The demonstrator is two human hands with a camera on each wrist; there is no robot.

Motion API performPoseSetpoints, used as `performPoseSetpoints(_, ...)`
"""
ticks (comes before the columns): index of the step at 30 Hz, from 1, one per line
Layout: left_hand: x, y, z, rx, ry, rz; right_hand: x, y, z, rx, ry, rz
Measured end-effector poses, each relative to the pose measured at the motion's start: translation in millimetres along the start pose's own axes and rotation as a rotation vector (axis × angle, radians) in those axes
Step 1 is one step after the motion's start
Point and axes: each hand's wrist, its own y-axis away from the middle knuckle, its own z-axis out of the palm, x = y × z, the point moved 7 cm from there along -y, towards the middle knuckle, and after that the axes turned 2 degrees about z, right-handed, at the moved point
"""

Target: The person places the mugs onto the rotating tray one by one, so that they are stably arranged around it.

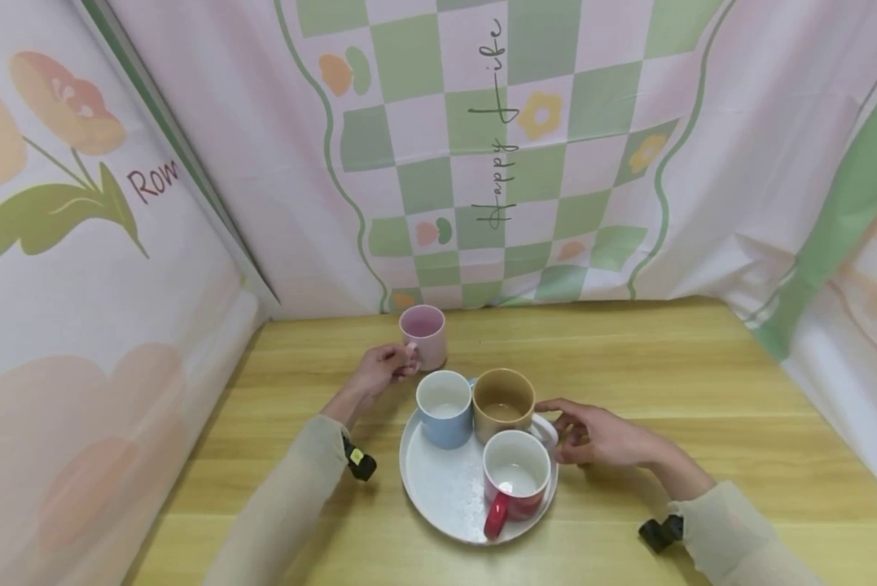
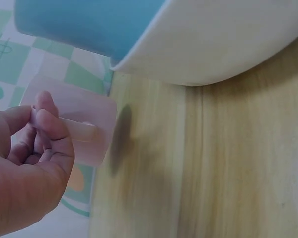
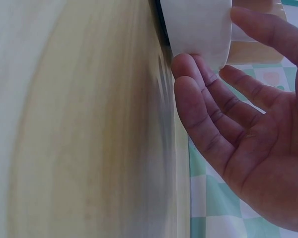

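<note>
My left hand (image 1: 385, 370) pinches the handle of a pink mug (image 1: 427, 342), which is upright behind the plate; its shadow falls on the wood close to its base in the left wrist view. A round white plate (image 1: 438, 505) carries a blue mug (image 1: 445, 427) with a white inside, a tan mug (image 1: 502, 395) with a white handle, and a red-and-white mug (image 1: 515, 480) whose red handle faces me. At the plate's right side is my right hand (image 1: 602, 435), its fingers loosely bent around nothing. Its fingertips reach the plate's edge (image 3: 201, 32); contact is unclear.
The wooden table (image 1: 651, 366) runs back to a checked curtain (image 1: 482, 163). Another printed curtain (image 1: 79, 325) closes off the left side. A black wrist camera (image 1: 361, 464) sits at the left cuff, another black camera (image 1: 660, 533) at the right.
</note>
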Motion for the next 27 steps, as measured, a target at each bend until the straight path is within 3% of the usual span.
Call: performPoseSetpoints(27,18.4,50.9,-24.2,-0.058,-0.040,0.064,-0.5,1.4,-1.3,0.013,0.008,0.034)
